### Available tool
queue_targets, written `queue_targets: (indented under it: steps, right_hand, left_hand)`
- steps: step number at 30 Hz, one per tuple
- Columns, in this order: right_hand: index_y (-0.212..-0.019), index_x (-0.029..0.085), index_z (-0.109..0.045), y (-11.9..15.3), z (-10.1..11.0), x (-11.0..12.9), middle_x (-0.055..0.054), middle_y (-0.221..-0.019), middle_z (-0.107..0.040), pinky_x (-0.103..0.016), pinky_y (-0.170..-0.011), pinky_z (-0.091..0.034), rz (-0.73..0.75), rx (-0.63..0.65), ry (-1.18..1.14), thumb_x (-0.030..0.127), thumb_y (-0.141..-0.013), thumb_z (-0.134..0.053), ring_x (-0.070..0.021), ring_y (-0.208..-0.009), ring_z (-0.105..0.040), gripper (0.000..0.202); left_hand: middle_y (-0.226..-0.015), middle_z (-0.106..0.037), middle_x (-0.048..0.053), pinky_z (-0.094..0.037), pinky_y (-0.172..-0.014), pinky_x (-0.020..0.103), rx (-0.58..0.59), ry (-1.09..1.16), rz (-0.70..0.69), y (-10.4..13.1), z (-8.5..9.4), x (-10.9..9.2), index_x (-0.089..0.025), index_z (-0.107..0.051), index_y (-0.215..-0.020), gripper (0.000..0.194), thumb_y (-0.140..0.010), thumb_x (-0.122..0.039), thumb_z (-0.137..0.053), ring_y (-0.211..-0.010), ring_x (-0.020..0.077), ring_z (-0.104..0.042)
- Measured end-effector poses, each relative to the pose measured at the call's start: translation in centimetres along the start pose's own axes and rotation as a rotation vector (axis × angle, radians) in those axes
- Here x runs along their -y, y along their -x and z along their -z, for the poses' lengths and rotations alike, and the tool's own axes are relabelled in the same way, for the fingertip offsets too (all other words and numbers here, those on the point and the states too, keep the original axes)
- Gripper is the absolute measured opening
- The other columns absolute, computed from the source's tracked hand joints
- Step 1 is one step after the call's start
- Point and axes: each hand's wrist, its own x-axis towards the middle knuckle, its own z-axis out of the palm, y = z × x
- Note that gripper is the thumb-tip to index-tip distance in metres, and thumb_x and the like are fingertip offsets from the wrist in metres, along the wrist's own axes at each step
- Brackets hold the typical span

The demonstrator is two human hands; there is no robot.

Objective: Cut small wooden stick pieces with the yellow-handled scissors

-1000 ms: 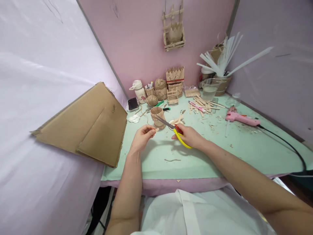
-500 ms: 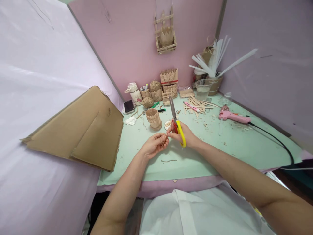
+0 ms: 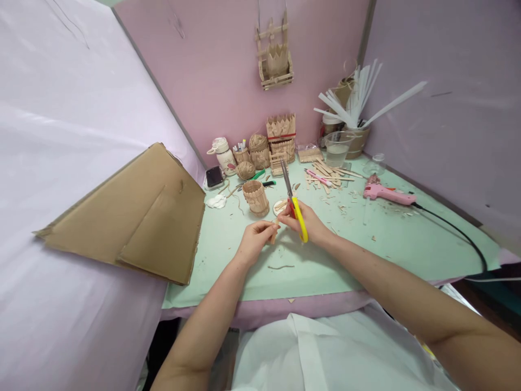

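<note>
- Left hand (image 3: 253, 239): grip closed in a fingertip pinch on the small wooden piece (image 3: 274, 238); a pinch likely suits something so thin and leaves most of it exposed.
- Wooden piece: held above the tabletop (image 3: 228, 260), between the two hands, in front of the wooden cup (image 3: 256, 199); long side runs roughly up and down.
- Right hand (image 3: 311, 225): grip wrapped round the handles of the scissors (image 3: 301, 220), thumb and finger also meeting the top of the wooden piece. Doubling up probably lets the person handle the piece without putting the scissors down.
- Scissors: blades point up and away from the body, presumably so the tips clear the fingers. Blade gap too fine to tell.
- Wooden cup: upright, just beyond the left hand, likely placed there for short reach; its base gives it a steady stand.
- Round lid (image 3: 279, 207): beside the cup, wood bits on it, seemingly a catch-all for small pieces.
- Stick pile (image 3: 325, 176): farther back on the right, spread flat, so single sticks look easy to pick out.
- Glue gun (image 3: 386, 193): right side, well apart from the hands, nozzle end over the tabletop; the spot probably avoids bumps, and the cord (image 3: 451, 222) trails off to the right.
- Twine ball (image 3: 246, 170): back left, against other craft items, which may stop it rolling.
</note>
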Motion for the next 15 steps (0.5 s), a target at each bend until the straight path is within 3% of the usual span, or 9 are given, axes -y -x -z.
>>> queue_targets:
  steps: [7, 15]
  right_hand:
    - [-0.075, 0.021, -0.042, -0.43, 0.11, -0.97, 0.003, -0.068, -0.055, -0.028, -0.060, -0.041, 0.037, 0.008, 0.047, 0.037, -0.063, -0.068, -0.0122, -0.061, -0.050, 0.033]
    - [-0.074, 0.022, -0.041, -0.30, 0.12, -0.72, 0.006, -0.063, -0.047, -0.027, -0.053, -0.038, -0.029, -0.034, 0.020, 0.042, -0.067, -0.063, -0.0108, -0.055, -0.045, 0.031]
  left_hand:
    - [-0.051, -0.054, -0.001, -0.033, -0.053, 0.022, -0.018, -0.237, -0.172, 0.12, -0.26, 0.11, -0.014, -0.068, -0.071, 0.022, -0.071, -0.035, -0.063, -0.053, 0.0088, -0.042]
    - [-0.064, -0.061, 0.001, -0.042, -0.058, 0.024, -0.027, 0.030, -0.024, 0.02, -0.20, 0.11, -0.013, -0.068, -0.077, 0.029, -0.062, -0.039, -0.071, -0.057, 0.0097, -0.050]
